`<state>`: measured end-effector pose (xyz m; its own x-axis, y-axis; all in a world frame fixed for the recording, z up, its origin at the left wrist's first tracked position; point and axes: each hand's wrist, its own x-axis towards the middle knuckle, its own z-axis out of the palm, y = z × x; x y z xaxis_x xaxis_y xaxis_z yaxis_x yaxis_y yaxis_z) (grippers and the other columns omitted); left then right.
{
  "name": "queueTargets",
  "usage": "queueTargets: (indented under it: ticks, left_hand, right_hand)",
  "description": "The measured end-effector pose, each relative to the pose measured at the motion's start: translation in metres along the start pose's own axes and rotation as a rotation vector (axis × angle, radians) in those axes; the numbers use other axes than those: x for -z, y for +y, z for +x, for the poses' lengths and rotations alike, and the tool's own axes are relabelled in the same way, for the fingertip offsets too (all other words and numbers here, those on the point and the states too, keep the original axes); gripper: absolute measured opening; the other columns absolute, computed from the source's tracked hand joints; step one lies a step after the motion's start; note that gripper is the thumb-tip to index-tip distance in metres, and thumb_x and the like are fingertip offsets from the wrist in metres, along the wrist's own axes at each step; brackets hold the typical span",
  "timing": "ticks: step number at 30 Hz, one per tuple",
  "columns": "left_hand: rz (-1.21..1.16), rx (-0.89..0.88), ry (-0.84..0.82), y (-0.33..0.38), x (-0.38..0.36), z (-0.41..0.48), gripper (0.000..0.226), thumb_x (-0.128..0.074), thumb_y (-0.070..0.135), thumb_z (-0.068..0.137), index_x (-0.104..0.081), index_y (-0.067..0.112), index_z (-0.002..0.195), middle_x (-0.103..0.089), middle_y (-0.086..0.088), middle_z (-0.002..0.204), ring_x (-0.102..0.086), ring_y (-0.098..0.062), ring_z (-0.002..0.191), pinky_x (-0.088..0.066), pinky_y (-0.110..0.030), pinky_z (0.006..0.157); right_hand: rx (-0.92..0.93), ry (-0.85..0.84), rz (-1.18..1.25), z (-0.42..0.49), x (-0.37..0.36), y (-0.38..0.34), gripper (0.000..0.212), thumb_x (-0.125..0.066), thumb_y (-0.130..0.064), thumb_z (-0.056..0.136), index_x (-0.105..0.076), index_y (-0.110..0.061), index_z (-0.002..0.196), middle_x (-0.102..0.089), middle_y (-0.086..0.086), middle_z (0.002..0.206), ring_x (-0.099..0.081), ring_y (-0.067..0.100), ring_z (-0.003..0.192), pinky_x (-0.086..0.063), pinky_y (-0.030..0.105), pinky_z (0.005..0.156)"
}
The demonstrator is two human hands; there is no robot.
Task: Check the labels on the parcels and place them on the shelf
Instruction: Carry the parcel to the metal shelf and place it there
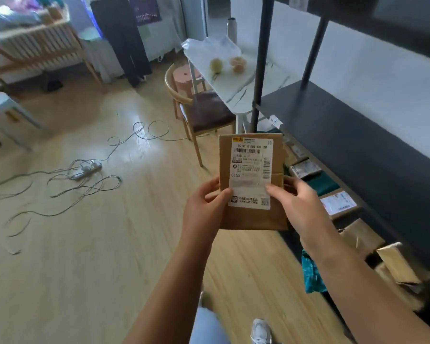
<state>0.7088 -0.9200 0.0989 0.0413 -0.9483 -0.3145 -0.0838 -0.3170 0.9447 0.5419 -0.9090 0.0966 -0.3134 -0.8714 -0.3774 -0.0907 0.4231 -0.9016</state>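
A flat brown cardboard parcel (251,217) is held upright in front of me, its white shipping label (250,170) facing the camera. My left hand (205,207) grips its lower left edge, thumb on the label's corner. My right hand (301,202) holds the right edge, thumb on the label. The dark metal shelf (353,135) stands to the right; its middle board is bare where visible. Several parcels (339,203) lie in a row on the lowest level, below my right arm.
A wooden chair (199,112) and a white table (233,78) with fruit stand just beyond the parcel, next to the shelf post (261,63). A power strip (85,170) and loose cables lie on the wooden floor at left. My shoe (260,330) shows below.
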Motion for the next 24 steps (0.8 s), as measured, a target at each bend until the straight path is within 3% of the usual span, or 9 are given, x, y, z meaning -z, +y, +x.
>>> queueTargets:
  ticks: [6,9,12,15,18,22,24]
  left_hand:
    - [0.048,0.032,-0.138,0.022,0.034,0.096,0.038,-0.063,0.021,0.094,-0.062,0.028,0.132,-0.074,0.002,0.108,-0.071,-0.006,0.092,-0.057,-0.015,0.062]
    - [0.120,0.048,-0.217,0.035,0.048,0.140,0.042,-0.062,0.021,0.094,-0.059,0.028,0.136,-0.073,-0.001,0.112,-0.071,-0.011,0.097,-0.060,-0.028,0.078]
    - [0.172,0.054,-0.334,0.047,0.054,0.182,0.045,-0.062,0.016,0.094,-0.059,0.027,0.138,-0.073,-0.001,0.116,-0.071,-0.012,0.099,-0.061,-0.025,0.077]
    - [0.203,0.063,-0.421,0.055,0.046,0.217,0.042,-0.062,0.014,0.094,-0.061,0.030,0.133,-0.075,0.009,0.101,-0.073,-0.003,0.084,-0.058,-0.017,0.064]
    - [0.232,0.064,-0.486,0.058,0.026,0.243,0.039,-0.061,0.011,0.094,-0.064,0.034,0.125,-0.073,0.016,0.091,-0.072,0.005,0.073,-0.054,-0.013,0.059]
    - [0.299,0.057,-0.555,0.068,-0.011,0.277,0.041,-0.062,0.017,0.093,-0.062,0.031,0.132,-0.074,0.014,0.103,-0.071,0.000,0.089,-0.057,-0.020,0.073]
    - [0.327,0.062,-0.544,0.074,-0.032,0.294,0.048,-0.063,0.021,0.092,-0.055,0.029,0.139,-0.072,0.008,0.115,-0.070,-0.008,0.098,-0.059,-0.031,0.084]
  right_hand:
    - [-0.026,0.134,0.017,0.061,-0.059,-0.027,0.039,-0.065,-0.039,0.089,-0.059,-0.024,0.124,-0.073,-0.004,0.101,-0.069,0.014,0.091,-0.057,0.031,0.073]
    - [-0.069,0.187,0.064,0.082,-0.084,-0.038,0.040,-0.067,-0.039,0.088,-0.059,-0.024,0.124,-0.074,-0.006,0.100,-0.071,0.013,0.089,-0.059,0.034,0.076]
    - [-0.100,0.260,0.131,0.095,-0.103,-0.048,0.036,-0.067,-0.036,0.089,-0.060,-0.024,0.122,-0.074,-0.006,0.100,-0.071,0.008,0.085,-0.055,0.021,0.063]
    - [-0.132,0.325,0.177,0.105,-0.110,-0.051,0.030,-0.066,-0.034,0.090,-0.062,-0.024,0.118,-0.073,-0.007,0.100,-0.067,0.000,0.081,-0.045,0.008,0.048]
    - [-0.154,0.401,0.184,0.121,-0.104,-0.056,0.026,-0.066,-0.036,0.090,-0.062,-0.028,0.114,-0.072,-0.009,0.100,-0.064,-0.003,0.081,-0.043,0.012,0.054]
    - [-0.165,0.486,0.182,0.161,-0.086,-0.059,0.020,-0.063,-0.040,0.090,-0.062,-0.032,0.109,-0.070,-0.006,0.106,-0.064,0.006,0.088,-0.046,0.024,0.064]
    - [-0.156,0.512,0.162,0.186,-0.075,-0.060,0.012,-0.061,-0.039,0.093,-0.059,-0.035,0.103,-0.066,-0.005,0.107,-0.059,0.000,0.083,-0.043,0.020,0.062]
